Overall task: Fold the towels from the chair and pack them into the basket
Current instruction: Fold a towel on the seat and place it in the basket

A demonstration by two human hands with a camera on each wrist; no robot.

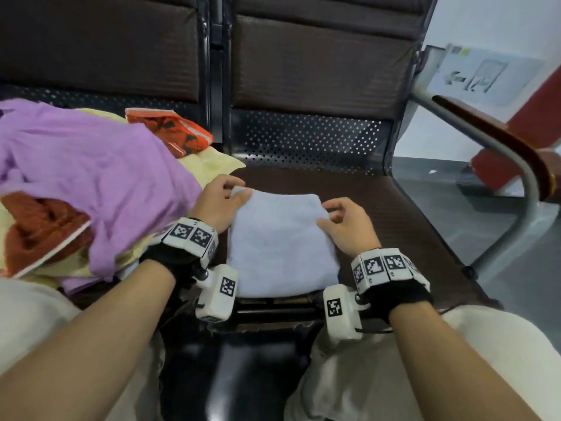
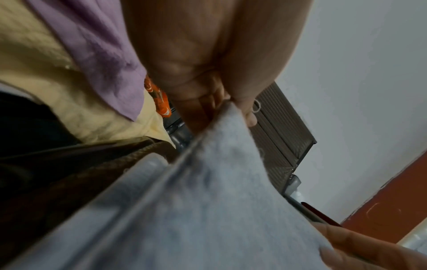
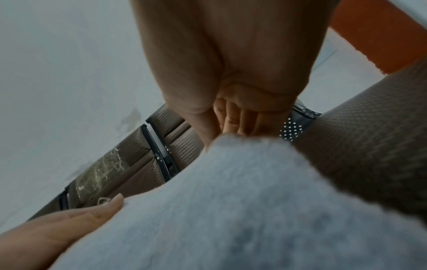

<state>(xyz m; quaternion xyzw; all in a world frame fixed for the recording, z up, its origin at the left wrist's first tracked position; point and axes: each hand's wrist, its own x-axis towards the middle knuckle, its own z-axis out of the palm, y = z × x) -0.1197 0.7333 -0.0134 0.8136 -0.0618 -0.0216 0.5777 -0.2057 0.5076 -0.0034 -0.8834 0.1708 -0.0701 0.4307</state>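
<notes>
A pale blue-white towel (image 1: 279, 244) lies folded into a rectangle on the brown chair seat (image 1: 394, 214) in front of me. My left hand (image 1: 226, 196) pinches its far left corner, thumb on top. My right hand (image 1: 337, 215) pinches the far right corner with curled fingers. In the left wrist view, the left hand (image 2: 231, 104) grips the raised towel (image 2: 208, 201) edge. In the right wrist view, the right hand (image 3: 227, 130) holds the tip of the towel (image 3: 231, 201). No basket is in view.
A loose pile covers the seat to the left: a purple towel (image 1: 91, 177), a yellow one (image 1: 212, 162) and orange patterned cloth (image 1: 170, 129). A metal armrest with a wooden top (image 1: 501, 141) bounds the right side. My knees are below the seat's front edge.
</notes>
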